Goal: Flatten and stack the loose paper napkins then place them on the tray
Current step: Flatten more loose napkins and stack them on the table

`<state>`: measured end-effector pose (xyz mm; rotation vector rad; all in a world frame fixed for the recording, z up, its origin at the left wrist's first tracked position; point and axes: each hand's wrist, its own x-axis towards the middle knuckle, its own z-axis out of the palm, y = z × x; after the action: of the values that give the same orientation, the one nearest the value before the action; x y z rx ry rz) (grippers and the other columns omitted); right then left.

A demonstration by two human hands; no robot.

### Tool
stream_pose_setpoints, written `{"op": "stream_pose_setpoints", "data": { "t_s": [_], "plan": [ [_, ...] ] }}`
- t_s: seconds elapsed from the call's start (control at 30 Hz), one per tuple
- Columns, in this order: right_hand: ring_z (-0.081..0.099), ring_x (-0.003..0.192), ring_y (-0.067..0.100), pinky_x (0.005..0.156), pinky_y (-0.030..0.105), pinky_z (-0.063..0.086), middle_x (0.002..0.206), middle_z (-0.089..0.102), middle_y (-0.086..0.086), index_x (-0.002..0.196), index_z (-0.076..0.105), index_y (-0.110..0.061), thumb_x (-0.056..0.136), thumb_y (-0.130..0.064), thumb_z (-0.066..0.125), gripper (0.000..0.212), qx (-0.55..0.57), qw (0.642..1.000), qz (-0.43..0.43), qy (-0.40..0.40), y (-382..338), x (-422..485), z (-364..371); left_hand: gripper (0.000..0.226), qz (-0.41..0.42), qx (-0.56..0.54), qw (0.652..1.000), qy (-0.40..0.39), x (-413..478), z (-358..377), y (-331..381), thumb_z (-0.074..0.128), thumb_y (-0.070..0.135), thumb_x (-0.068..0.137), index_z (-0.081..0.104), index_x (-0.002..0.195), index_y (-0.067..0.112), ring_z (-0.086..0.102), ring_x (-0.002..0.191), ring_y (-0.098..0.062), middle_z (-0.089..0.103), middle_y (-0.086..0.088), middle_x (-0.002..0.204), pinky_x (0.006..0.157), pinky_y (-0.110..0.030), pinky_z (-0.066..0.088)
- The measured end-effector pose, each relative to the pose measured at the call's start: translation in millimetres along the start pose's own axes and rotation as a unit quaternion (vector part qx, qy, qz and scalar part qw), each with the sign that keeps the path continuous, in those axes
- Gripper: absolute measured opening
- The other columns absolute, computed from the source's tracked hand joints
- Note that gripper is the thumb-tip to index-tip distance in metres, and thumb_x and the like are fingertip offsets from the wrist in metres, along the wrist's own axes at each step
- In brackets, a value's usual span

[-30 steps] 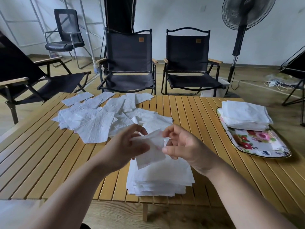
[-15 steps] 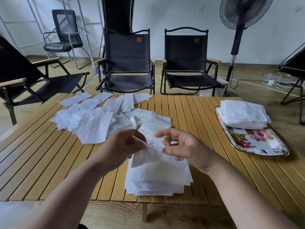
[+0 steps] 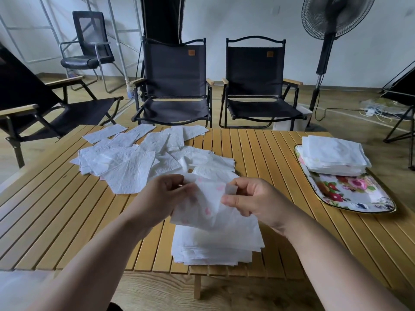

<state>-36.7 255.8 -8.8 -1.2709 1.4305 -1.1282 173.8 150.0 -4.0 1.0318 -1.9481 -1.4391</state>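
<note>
Napkin [image 3: 207, 205] now opened wider than half second ago. Left hand [image 3: 160, 198] pinches left edge, right hand [image 3: 254, 204] pinches turned-up corner; sheet hangs just above near stack [image 3: 217, 243]. Risks: hard pull tears thin tissue; crooked drop skews stack. Loose pile [image 3: 134, 162] behind; tray [image 3: 354, 194] at right.

Bare table [image 3: 258, 158] slats form a wide lane between the scattered napkins [image 3: 134, 162] on the left and the tray [image 3: 350, 195] at the right edge; the near-left corner also shows bare wood; a tall stack [image 3: 332, 156] fills the tray's far half, while its near half shows flowered surface; the left hand [image 3: 161, 198] and right hand [image 3: 253, 203], pinching a single napkin [image 3: 208, 198], hang over the near stack [image 3: 215, 243] and cover its top; two black chairs [image 3: 175, 86] stand close behind the far edge.
</note>
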Motion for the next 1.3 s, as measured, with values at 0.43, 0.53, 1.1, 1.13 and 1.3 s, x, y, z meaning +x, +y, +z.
{"op": "stream_pose_setpoints", "data": {
  "t_s": [0.43,0.53,1.1,1.13,1.3],
  "plan": [
    [0.051,0.057,0.011,0.054,0.025,0.036,0.065,0.061,-0.006,0.087,0.065,-0.015,0.088,-0.048,0.070,0.033,-0.269,0.941,0.136,0.154,31.5,4.1,-4.8,0.033,-0.077,0.128,0.989,-0.013,15.9,17.1,-31.5,0.059,0.031,0.098,0.070,0.075,0.010,0.056,0.051,-0.010,0.072,-0.005,0.065,0.048,-0.019,0.039],
    [0.060,0.072,0.014,0.058,0.024,0.044,0.079,0.065,-0.005,0.086,0.063,-0.022,0.092,-0.037,0.067,0.016,-0.240,0.932,0.079,0.262,47.2,14.0,-15.3,0.028,-0.045,0.176,0.979,0.096,33.5,4.1,-55.0,0.059,0.028,0.097,0.068,0.074,0.016,0.045,0.042,-0.007,0.063,0.008,0.054,0.046,-0.023,0.034],
    [0.055,0.096,0.011,0.076,0.021,0.045,0.099,0.056,-0.012,0.084,0.064,-0.029,0.091,-0.027,0.071,0.010,-0.356,0.916,0.041,0.182,113.0,85.0,-31.6,0.013,-0.029,0.206,0.976,0.057,77.6,-4.2,-79.3,0.062,0.025,0.096,0.069,0.101,0.034,0.066,0.085,-0.008,0.070,0.013,0.096,0.074,-0.028,0.055],
    [0.057,0.092,0.012,0.071,0.018,0.043,0.097,0.058,-0.011,0.084,0.065,-0.024,0.090,-0.024,0.071,0.009,-0.338,0.920,0.026,0.196,109.8,82.3,-32.2,0.013,-0.024,0.200,0.978,0.057,76.3,-5.9,-77.4,0.063,0.024,0.095,0.069,0.100,0.034,0.066,0.086,-0.006,0.070,0.014,0.096,0.072,-0.024,0.053],
    [0.053,0.106,-0.008,0.078,0.003,0.039,0.110,0.059,-0.027,0.078,0.066,-0.023,0.089,-0.019,0.071,0.013,-0.255,0.930,-0.056,0.257,59.7,55.3,-23.9,0.013,0.024,0.174,0.983,0.051,66.4,-11.0,-67.6,0.072,0.027,0.090,0.068,0.096,0.037,0.063,0.085,0.008,0.071,0.015,0.094,0.065,-0.004,0.042]
  ]
}}
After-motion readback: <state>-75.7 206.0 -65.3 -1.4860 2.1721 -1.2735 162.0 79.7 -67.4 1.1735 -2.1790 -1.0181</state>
